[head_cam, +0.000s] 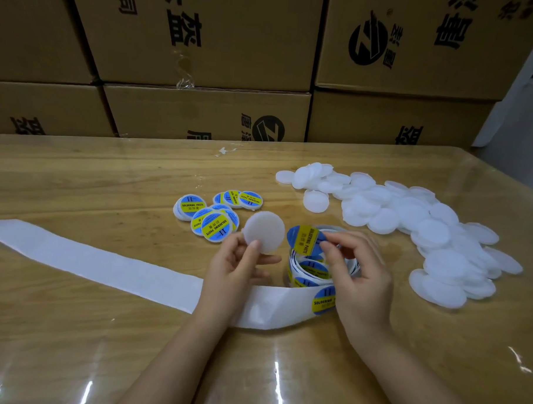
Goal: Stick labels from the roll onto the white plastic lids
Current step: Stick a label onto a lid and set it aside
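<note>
Here, left grip (241,261) pinched one blank lid (264,232) tilted up, face presumably offered for sticking; right grip (357,267) pinched a peeled label (303,240) just beside it, over the roll (317,272). The spare lids (411,220) lay heaped toward the desk's (77,178) right edge, in reach; labelled lids (212,221) sat apart mid-desk.

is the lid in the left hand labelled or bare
Bare. The round white plastic lid in the left hand shows a plain white face; the blue-and-yellow round label is pinched in the right hand, beside it.
</note>
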`<state>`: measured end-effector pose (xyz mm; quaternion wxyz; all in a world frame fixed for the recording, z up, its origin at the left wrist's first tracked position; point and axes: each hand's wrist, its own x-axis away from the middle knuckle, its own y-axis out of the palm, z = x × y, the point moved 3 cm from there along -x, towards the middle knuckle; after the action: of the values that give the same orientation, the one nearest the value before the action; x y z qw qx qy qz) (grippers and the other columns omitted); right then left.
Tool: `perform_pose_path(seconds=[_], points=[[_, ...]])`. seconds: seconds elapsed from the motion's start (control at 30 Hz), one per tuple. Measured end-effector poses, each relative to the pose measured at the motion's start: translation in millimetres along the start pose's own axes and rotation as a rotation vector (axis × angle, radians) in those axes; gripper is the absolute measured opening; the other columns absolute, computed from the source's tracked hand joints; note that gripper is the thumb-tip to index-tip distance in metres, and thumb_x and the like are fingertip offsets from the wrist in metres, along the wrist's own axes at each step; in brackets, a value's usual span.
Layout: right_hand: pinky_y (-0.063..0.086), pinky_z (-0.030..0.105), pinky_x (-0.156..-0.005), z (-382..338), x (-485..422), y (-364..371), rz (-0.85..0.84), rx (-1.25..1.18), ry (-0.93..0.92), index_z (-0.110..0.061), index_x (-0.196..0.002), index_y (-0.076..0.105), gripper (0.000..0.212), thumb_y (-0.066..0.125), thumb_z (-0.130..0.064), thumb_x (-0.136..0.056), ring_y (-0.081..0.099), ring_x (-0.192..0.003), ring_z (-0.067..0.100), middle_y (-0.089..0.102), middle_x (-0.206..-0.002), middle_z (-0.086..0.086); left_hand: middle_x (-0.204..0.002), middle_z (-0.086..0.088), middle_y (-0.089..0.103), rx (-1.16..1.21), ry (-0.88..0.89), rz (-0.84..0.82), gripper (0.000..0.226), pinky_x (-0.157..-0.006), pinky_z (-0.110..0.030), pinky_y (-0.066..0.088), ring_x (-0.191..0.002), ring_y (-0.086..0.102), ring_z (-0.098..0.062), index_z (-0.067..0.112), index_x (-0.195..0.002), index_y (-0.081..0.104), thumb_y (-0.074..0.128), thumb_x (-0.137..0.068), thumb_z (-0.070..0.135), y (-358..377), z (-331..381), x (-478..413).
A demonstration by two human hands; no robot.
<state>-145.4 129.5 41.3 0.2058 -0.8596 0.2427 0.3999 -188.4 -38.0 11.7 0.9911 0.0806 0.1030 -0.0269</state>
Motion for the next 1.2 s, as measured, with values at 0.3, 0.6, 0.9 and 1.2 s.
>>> perform_pose_path(seconds=[0.3, 0.6, 0.9, 1.2], points=[[0.050, 0.036, -0.074, 2.1, -1.3, 3.5, -0.107, 0.055, 0.125, -0.008, -0.089, 0.071, 0.013, 0.062, -0.016, -0.083, 0.059, -0.081, 0.019, 0.065, -0.084, -0.008, -0.091, -0.005, 0.075, 0.085, -0.081, -0.227, 0.026, -0.061, -0.020, 0.053, -0.086, 0.071, -0.021, 0.010, -0.101, 0.065, 0.057, -0.081, 0.024, 9.3, 4.7, 6.8], [0.044, 0.026, -0.071, 2.7, -0.1, 5.3, -0.150, 0.120, 0.053, -0.011, -0.088, 0.071, 0.011, 0.064, -0.018, -0.083, 0.053, -0.072, 0.010, 0.066, -0.080, -0.007, -0.089, -0.003, 0.075, 0.071, -0.073, -0.271, 0.024, -0.065, -0.024, 0.056, -0.085, 0.072, -0.021, 0.011, -0.100, 0.065, 0.058, -0.080, 0.022, 12.4, 2.4, 8.4], [0.047, 0.032, -0.065, 3.0, 1.1, 6.2, -0.159, 0.132, 0.074, -0.011, -0.089, 0.071, 0.011, 0.064, -0.018, -0.083, 0.050, -0.070, 0.008, 0.064, -0.079, -0.008, -0.091, -0.001, 0.075, 0.037, -0.068, -0.265, 0.025, -0.064, -0.024, 0.056, -0.086, 0.072, -0.020, 0.015, -0.100, 0.065, 0.058, -0.080, 0.027, 11.7, 1.8, 8.3], [0.045, 0.026, -0.067, 3.4, 2.8, 6.2, -0.146, 0.183, 0.063, -0.013, -0.090, 0.071, 0.008, 0.067, -0.015, -0.083, 0.049, -0.073, 0.006, 0.062, -0.079, -0.011, -0.087, 0.001, 0.075, -0.017, -0.027, -0.257, 0.021, -0.065, -0.023, 0.056, -0.082, 0.072, -0.017, 0.016, -0.097, 0.066, 0.058, -0.080, 0.027, 13.7, 3.2, 10.0]])
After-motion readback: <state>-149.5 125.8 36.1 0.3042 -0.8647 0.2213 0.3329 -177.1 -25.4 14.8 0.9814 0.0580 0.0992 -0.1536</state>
